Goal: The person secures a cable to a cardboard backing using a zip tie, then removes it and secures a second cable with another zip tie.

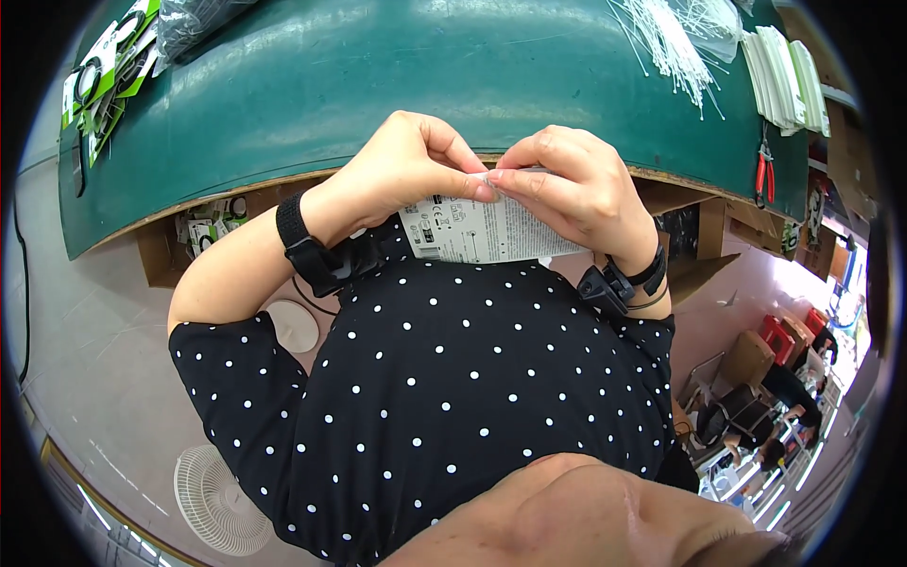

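Both hands' grip closed, left hand (406, 165), right hand (567, 184), pinching white card (482, 231)

A green-topped workbench (397, 66) with a wooden edge stands over a pale floor (85, 359), a white fan (219, 506) below.

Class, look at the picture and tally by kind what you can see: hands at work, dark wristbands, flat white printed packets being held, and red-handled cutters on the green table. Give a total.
Bare hands: 2 (left hand, right hand)
Dark wristbands: 2 ()
Flat white printed packet: 1
Red-handled cutters: 1
Total: 6
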Tool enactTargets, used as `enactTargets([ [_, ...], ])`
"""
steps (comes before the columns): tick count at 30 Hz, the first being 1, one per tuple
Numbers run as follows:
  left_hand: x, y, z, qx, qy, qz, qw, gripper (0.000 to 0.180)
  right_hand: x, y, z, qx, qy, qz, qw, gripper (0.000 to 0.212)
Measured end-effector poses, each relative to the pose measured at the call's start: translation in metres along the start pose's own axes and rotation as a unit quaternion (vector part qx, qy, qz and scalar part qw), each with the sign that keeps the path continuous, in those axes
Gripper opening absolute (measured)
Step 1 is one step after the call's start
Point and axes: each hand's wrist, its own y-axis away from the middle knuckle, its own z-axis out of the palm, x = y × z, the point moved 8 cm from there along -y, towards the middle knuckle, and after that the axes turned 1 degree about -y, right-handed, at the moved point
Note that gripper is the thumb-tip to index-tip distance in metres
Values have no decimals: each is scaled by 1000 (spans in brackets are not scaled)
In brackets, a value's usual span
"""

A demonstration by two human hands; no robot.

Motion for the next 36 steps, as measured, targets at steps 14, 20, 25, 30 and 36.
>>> enactTargets([
  [14, -1, 1, -1, 10, -9, -2, 1000, 16, 0, 0, 0, -16, -30, 5, 999, 21],
  [20, 5, 5, 3, 18, -35, 64, 997, 17, -4, -1, -2, -17, -36, 0, 999, 20],
  [25, 6, 8, 4, 53, -35, 86, 994, 24, -3, 1, -2, -6, -40, 6, 999, 18],
  [30, 3, 8, 6, 46, -54, 55, 996, 18, 0, 4, -4, 7, -65, 25, 998, 17],
  [36, 2, 8, 5, 43, -33, 60, 997, 17, -6, 1, -4, -12, -51, 5, 999, 17],
])
